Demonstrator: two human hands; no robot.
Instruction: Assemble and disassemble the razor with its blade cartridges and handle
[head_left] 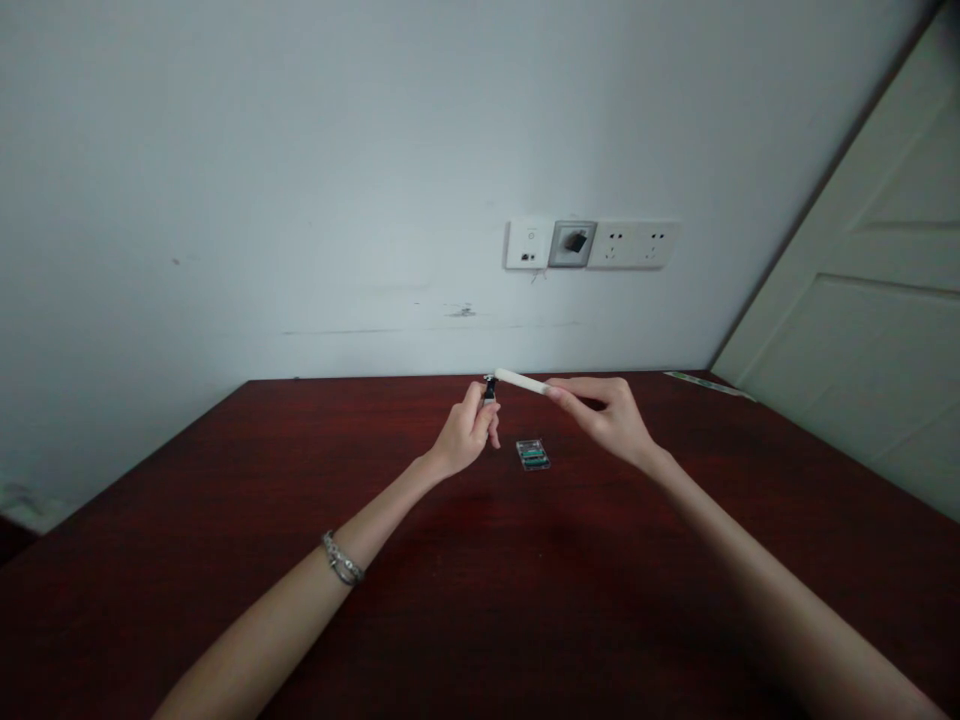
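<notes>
My left hand [466, 432] is closed around a small black-and-silver tool [490, 389], held upright with its light-coloured head on top; its exact kind is too small to make out. Between thumb and fingers, my right hand [609, 412] pinches one end of a white stick [520, 381] with a rounded tip. The stick slants up to the left, and its tip is right at the head of the tool; whether they touch I cannot tell. Below and between both hands, a small clear case [533, 455] with green strips in it lies on the table.
The dark red wooden table [420, 620] runs back to a pale wall [300, 200]. Wall sockets [630, 245] and a black plug [575, 241] sit above its back edge. A thin printed strip [709, 384] lies at the back right, near a white door [885, 300].
</notes>
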